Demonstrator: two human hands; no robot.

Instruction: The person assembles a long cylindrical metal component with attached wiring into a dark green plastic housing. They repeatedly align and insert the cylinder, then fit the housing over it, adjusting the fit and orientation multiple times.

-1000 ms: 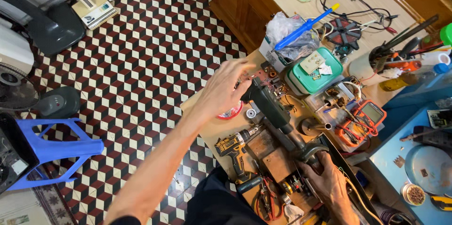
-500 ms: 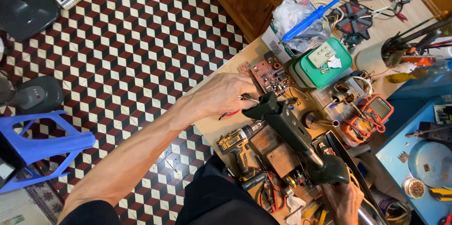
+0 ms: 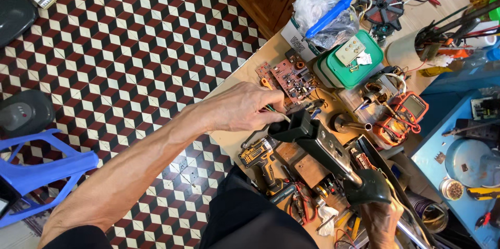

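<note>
Two hands on one black power tool (image 3: 325, 150) lying diagonally across the bench. Left hand (image 3: 242, 107) has fingers curled nearly closed, pinching something small w/ thin wires right at the tool's front end. Right hand (image 3: 383, 218), lower right, is wrapped tight round the tool's rear grip. Cordless drill (image 3: 260, 155) sits just below btw.

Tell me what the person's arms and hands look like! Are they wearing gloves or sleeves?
No gloves and no sleeves. The left hand is bare, and its long forearm is bare too, lean with raised veins and tendons. The right hand is also bare. No watch, rings or bracelets show on either one.
</note>
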